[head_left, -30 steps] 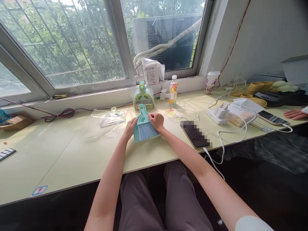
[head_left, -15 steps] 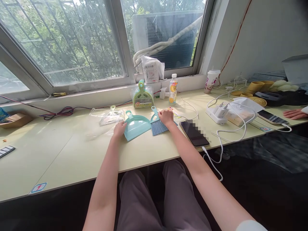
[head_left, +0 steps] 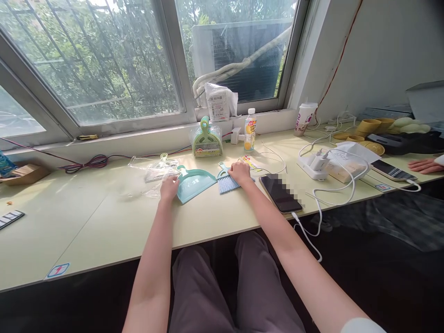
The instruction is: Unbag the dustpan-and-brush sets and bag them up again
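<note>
A light teal dustpan [head_left: 196, 185] rests on the pale table, its mouth toward the right and front. My left hand [head_left: 169, 188] is closed on the dustpan's left edge near its handle. Just right of the pan, a small blue hand brush [head_left: 227, 183] has its bristles toward the table's front edge. My right hand [head_left: 240, 173] is closed on the right part of the brush's head, covering some of it. Pan and brush lie side by side. Behind my left hand is another brush-and-dustpan set [head_left: 161, 170] in clear plastic.
A wrapped green dustpan set [head_left: 207, 141] stands by the window wall, beside a drink bottle [head_left: 249, 130]. To the right are a phone [head_left: 280, 193], a power strip [head_left: 312, 164] with white cables, a paper cup [head_left: 305, 118] and another person's hand [head_left: 426, 165].
The brush has been lowered and tipped flatter, its handle end dropping. The dustpan's handle end has also sunk toward the table. Both hands keep their hold.
</note>
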`<move>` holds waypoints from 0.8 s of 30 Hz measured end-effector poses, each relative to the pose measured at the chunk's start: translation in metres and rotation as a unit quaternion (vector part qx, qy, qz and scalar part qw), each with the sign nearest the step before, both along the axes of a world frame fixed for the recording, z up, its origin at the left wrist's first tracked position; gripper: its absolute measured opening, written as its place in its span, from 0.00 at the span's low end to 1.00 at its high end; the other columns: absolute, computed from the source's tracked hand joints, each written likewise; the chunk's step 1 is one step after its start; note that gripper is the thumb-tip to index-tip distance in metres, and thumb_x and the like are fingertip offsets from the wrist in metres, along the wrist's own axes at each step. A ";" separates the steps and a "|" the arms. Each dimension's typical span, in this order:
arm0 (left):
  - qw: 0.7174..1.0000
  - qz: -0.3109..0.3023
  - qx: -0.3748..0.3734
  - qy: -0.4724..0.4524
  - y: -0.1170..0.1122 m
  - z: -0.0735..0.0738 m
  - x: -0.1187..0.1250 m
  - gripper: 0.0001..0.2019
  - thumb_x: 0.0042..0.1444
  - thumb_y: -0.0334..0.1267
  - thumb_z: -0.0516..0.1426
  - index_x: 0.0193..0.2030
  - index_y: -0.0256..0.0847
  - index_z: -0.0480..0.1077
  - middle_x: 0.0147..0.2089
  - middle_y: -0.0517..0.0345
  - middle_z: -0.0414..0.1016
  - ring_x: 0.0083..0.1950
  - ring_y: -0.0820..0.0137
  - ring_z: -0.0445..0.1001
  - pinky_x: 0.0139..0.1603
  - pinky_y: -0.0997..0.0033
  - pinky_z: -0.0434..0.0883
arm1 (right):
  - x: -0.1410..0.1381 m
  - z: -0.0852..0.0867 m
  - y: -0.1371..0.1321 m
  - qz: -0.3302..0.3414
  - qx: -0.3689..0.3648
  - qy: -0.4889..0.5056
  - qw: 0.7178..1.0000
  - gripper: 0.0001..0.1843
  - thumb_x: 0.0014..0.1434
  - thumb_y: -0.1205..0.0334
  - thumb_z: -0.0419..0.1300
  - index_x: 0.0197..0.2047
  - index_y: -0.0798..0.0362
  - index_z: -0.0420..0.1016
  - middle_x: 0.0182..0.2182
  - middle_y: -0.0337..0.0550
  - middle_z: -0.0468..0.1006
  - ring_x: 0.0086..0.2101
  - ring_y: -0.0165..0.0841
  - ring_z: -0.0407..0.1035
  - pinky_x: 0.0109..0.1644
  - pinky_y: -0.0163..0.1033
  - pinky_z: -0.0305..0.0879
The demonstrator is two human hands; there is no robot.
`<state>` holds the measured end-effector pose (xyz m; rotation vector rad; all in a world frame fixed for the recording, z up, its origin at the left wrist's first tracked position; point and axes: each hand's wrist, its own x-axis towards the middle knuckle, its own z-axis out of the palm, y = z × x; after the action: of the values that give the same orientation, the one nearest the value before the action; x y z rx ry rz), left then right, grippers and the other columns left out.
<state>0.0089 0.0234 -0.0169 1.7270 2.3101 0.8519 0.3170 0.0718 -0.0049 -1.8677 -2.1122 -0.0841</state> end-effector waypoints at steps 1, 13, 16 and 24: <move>1.000 -0.002 0.007 -0.001 -0.001 0.001 0.001 0.16 0.59 0.40 0.49 0.48 0.41 0.73 0.53 0.48 0.74 0.55 0.57 0.69 0.52 0.61 0.66 | -0.001 0.001 -0.001 -0.002 -0.005 0.007 1.000 0.15 0.60 0.57 0.52 0.39 0.54 0.78 0.44 0.52 0.78 0.47 0.42 0.67 0.47 0.43 0.57; 0.999 0.034 0.001 -0.020 -0.007 0.006 0.006 0.09 0.55 0.40 0.52 0.36 0.42 0.72 0.44 0.48 0.77 0.47 0.58 0.73 0.41 0.65 0.66 | -0.020 0.005 -0.013 -0.002 -0.093 0.070 0.993 0.22 0.53 0.47 0.60 0.45 0.53 0.75 0.51 0.53 0.71 0.54 0.44 0.60 0.55 0.47 0.52; 0.999 0.036 -0.004 -0.028 -0.008 0.008 0.007 0.09 0.54 0.41 0.52 0.35 0.42 0.72 0.44 0.49 0.77 0.46 0.58 0.73 0.40 0.65 0.66 | -0.020 0.009 -0.016 -0.010 -0.099 0.072 0.992 0.20 0.52 0.49 0.60 0.43 0.54 0.77 0.50 0.53 0.72 0.53 0.45 0.62 0.54 0.47 0.53; 0.998 0.036 -0.033 0.036 -0.012 0.012 0.017 0.10 0.55 0.45 0.52 0.30 0.43 0.68 0.40 0.47 0.77 0.44 0.55 0.74 0.39 0.63 0.65 | -0.015 0.016 -0.011 -0.024 -0.015 0.143 0.989 0.14 0.52 0.52 0.60 0.37 0.53 0.77 0.45 0.49 0.75 0.50 0.43 0.63 0.53 0.45 0.54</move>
<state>0.0260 0.0112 -0.0047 1.6831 2.4311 0.7275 0.3020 0.0603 0.0107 -1.8241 -1.8827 0.1942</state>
